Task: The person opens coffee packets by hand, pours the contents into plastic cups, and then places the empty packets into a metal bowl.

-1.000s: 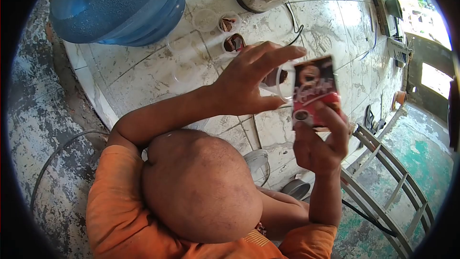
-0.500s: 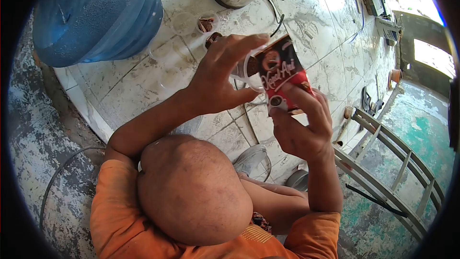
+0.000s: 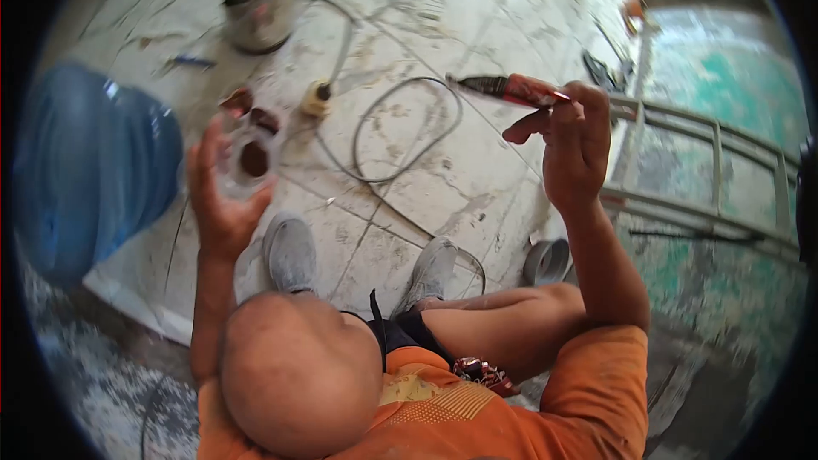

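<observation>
1. Holding a clear cup (image 3: pixel 254 159) of brown powder between thumb and fingers, the left hand (image 3: pixel 225 221) lies towards the left edge of the tiled floor (image 3: pixel 477 204).
2. Right hand (image 3: pixel 573 153): pinches the red-and-dark sachet (image 3: pixel 530 91) at one end.
3. Sachet axis: crosswise, free end leftward; the cup lies left, well apart, slightly nearer the body.

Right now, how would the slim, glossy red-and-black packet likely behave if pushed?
The packet is probably light: the right hand pinches only one end. It may be fairly stiff, since it juts out without drooping. Its shine suggests a slippery surface.
</observation>
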Motion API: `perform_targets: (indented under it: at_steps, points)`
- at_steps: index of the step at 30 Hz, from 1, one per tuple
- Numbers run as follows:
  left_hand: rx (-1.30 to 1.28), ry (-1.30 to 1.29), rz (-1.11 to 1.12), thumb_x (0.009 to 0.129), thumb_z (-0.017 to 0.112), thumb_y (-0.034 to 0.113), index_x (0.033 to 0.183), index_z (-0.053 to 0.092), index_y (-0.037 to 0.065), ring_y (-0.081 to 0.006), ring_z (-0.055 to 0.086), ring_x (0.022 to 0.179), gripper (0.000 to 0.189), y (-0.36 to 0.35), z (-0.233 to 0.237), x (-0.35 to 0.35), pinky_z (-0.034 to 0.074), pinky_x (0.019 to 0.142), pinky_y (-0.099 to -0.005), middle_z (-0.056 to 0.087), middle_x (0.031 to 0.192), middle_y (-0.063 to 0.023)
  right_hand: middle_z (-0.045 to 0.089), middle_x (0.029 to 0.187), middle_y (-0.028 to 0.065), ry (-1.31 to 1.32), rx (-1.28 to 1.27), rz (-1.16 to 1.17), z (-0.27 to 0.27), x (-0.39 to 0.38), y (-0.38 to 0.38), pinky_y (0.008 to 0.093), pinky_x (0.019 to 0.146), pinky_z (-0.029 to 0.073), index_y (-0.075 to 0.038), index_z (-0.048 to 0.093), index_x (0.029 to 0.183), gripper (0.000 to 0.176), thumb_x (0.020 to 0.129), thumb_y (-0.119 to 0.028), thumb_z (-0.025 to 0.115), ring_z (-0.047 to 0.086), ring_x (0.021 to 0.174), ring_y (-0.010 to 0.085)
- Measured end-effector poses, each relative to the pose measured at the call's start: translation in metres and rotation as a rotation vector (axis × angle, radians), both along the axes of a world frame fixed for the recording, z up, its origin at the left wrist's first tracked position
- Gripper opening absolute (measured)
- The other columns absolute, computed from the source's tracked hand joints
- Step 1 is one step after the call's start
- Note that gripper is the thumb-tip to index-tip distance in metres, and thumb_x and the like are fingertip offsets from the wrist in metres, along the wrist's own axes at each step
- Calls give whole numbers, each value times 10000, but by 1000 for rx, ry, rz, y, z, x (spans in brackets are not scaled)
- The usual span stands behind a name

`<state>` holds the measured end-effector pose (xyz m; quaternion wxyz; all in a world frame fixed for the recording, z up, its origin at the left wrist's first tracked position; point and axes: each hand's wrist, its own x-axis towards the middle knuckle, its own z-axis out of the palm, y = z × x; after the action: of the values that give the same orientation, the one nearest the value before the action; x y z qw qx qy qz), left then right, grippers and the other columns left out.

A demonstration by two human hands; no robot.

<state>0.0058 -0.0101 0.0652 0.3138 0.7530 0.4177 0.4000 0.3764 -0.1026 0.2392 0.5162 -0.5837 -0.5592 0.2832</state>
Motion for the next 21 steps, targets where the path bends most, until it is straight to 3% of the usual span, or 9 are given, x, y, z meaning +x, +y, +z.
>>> perform_targets:
  at_steps: [4,7,10,12,13,16,17,19,21]
  points:
    - [-58,175,40,722,845,75,1529,484,81,-299,565,1110,884,1,-1,-9,488,962,-410,537,1245,-143,696,1242,269,-85,-48,-223,13,57,-70,306,717,567,-47,438,1215,180,1123,-197,475,760,794,228]
    - [13,299,-53,740,840,79,1491,528,76,-294,558,1119,813,5,-13,-18,486,968,-396,528,1238,-137,681,1289,264,-183,-76,-399,11,95,-138,307,771,575,-57,445,1214,165,1120,-187,483,758,824,215]
    - [48,385,-80,759,849,100,1464,550,66,-309,553,1135,767,7,-29,-29,483,975,-393,527,1218,-138,691,1292,199,-303,-102,-647,2,133,-222,318,808,579,-32,533,1161,97,1085,-92,521,732,918,193]
    - [145,487,10,788,865,200,1450,568,75,-230,546,1169,736,9,-45,-32,485,975,-359,522,1325,-131,693,1282,165,-647,-299,-798,-14,158,-297,326,814,577,-20,608,1106,86,1041,-63,570,717,959,203]
    - [171,521,27,797,860,215,1445,567,74,-245,545,1173,725,12,-51,-30,481,981,-369,526,1323,-137,700,1217,153,-799,-311,-856,-21,163,-332,339,827,572,-22,674,1060,91,1001,-66,622,714,954,235]
    - [161,610,22,823,844,259,1432,563,69,-287,545,1187,698,14,-61,-27,471,998,-400,537,1317,-155,698,1138,147,-887,-516,-1164,-55,165,-443,358,850,569,-33,707,1063,119,978,-92,648,707,943,272]
    - [164,635,24,831,839,274,1428,562,67,-302,545,1192,689,13,-61,-24,468,1004,-410,541,1315,-160,698,1138,147,-874,-519,-1181,-67,165,-474,358,850,569,-33,707,1063,119,978,-92,648,707,943,272]
    - [161,674,23,848,828,303,1419,559,64,-330,544,1201,675,12,-62,-22,461,1015,-430,548,1311,-172,703,1077,134,-812,-659,-1563,-91,167,-519,380,853,567,-54,736,1068,150,961,-131,664,704,935,276]
    - [159,711,27,865,817,332,1411,557,61,-358,544,1211,662,12,-62,-22,454,1027,-450,555,1307,-184,716,1079,128,-789,-635,-1630,-114,172,-546,382,856,560,-62,738,1081,170,961,-162,669,711,950,270]
